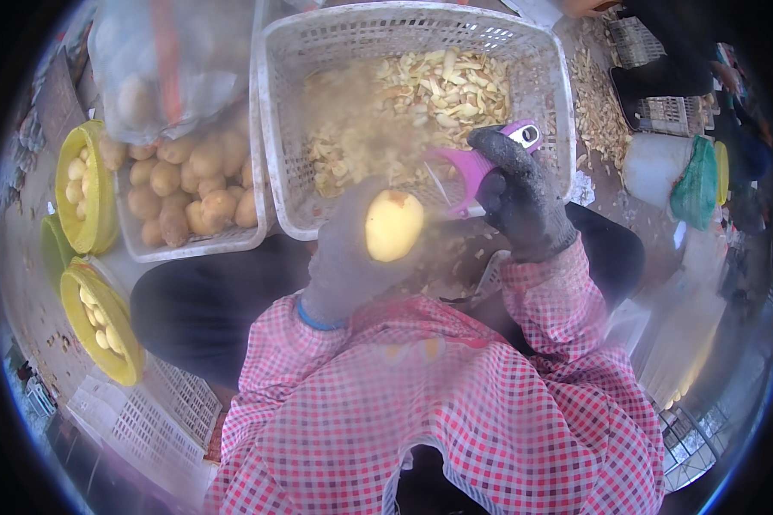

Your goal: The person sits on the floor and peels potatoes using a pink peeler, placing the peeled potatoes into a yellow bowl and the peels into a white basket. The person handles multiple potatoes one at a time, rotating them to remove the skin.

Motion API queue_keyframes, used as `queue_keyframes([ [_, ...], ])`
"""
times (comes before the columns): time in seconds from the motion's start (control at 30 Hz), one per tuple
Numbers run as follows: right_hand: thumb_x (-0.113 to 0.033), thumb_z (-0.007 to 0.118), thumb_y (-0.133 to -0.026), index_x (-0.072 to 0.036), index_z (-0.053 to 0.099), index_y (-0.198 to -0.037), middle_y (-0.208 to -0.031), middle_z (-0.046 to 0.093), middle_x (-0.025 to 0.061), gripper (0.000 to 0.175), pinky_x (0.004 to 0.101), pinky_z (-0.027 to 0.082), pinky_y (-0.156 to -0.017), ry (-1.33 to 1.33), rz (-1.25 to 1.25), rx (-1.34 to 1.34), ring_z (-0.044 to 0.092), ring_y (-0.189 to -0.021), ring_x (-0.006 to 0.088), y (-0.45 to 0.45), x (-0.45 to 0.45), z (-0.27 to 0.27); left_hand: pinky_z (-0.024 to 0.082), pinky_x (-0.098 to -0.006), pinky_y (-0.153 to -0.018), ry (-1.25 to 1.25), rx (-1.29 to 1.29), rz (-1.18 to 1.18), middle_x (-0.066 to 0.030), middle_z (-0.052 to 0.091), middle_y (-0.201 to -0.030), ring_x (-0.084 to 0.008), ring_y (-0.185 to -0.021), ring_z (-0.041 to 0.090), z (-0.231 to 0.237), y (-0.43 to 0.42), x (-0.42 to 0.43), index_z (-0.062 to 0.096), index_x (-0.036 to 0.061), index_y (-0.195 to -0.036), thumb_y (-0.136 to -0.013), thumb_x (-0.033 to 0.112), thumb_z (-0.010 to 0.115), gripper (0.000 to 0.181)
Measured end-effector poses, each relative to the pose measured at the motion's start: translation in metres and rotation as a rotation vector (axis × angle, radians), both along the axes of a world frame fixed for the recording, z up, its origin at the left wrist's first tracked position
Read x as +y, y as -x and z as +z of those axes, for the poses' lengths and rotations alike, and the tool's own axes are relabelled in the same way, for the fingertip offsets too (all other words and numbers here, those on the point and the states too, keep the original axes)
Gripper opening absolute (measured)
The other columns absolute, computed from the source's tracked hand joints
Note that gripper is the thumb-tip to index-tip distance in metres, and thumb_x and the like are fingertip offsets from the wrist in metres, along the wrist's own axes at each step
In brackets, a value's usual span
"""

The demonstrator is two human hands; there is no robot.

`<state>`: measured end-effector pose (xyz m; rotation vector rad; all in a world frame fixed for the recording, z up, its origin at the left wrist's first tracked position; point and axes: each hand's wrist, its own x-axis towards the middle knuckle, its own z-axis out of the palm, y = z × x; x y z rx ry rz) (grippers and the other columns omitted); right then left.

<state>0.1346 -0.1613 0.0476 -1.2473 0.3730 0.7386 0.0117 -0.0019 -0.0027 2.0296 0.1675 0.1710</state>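
Note:
My left hand [341, 264], in a grey glove with a blue cuff edge, grips a mostly peeled potato [394, 226]. A brown patch of skin shows at the potato's upper end. My right hand [522, 193], in a dirty dark glove, holds a purple vegetable peeler [473, 170] by its handle. The peeler's blade lies a little to the right of the potato, apart from it. Both hands are at the near rim of a white plastic crate [419, 19], which contains a heap of potato peelings [451, 87]. A blur veils part of the heap.
Unpeeled potatoes [196, 187] fill a second white crate [193, 251] on the left, partly under a clear plastic bag [167, 71]. Yellow sacks [106, 219] of peeled potatoes stand further left. On the right are a white bucket [657, 167], scattered peelings [596, 96] and another person [663, 71].

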Motion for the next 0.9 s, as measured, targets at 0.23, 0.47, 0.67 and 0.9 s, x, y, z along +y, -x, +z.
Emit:
queue_keyframes([
  [0.23,-0.017,0.064,-0.082,-0.002,0.059,-0.095,-0.068,0.059,0.0063,0.020,0.0239,0.049,-0.047,0.449,0.189,-0.001,0.058,-0.055,0.0124,-0.007,-0.011,-0.068,0.046,-0.0370,-0.086,0.012,-0.043,-0.005,-0.0149,0.053,-0.109,-0.0284,-0.099,0.056,0.002,0.002,0.003,0.045,0.0013,-0.122,-0.057,0.012,0.081,0.075],
  [0.47,-0.025,0.066,-0.080,-0.010,0.059,-0.097,-0.064,0.051,-0.0028,0.024,0.0202,0.030,-0.041,0.005,-0.038,0.072,0.044,-0.049,0.0062,0.004,-0.003,-0.006,0.047,-0.0393,-0.083,-0.145,-0.020,0.022,-0.0172,0.054,-0.105,-0.0330,-0.096,0.056,0.003,0.004,0.002,0.045,0.0000,-0.121,-0.055,0.012,0.082,0.076],
  [0.67,-0.018,0.067,-0.080,-0.005,0.058,-0.088,-0.058,0.050,-0.0015,0.017,0.0216,0.037,-0.040,0.062,0.119,-0.002,0.045,-0.044,0.0078,0.020,0.009,0.001,0.047,-0.0405,-0.082,-0.318,0.049,-0.050,-0.0188,0.055,-0.106,-0.0356,-0.097,0.057,0.014,0.005,0.002,0.045,-0.0006,-0.121,-0.055,0.017,0.083,0.078],
  [0.9,-0.018,0.071,-0.076,-0.003,0.057,-0.091,-0.062,0.055,0.0040,0.025,0.0266,0.046,-0.044,0.105,-0.167,0.203,0.052,-0.048,0.0154,0.004,-0.042,-0.107,0.047,-0.0389,-0.085,-0.190,-0.111,0.054,-0.0193,0.053,-0.110,-0.0340,-0.099,0.056,0.011,0.009,-0.008,0.043,0.0012,-0.123,-0.057,0.016,0.084,0.079],
])
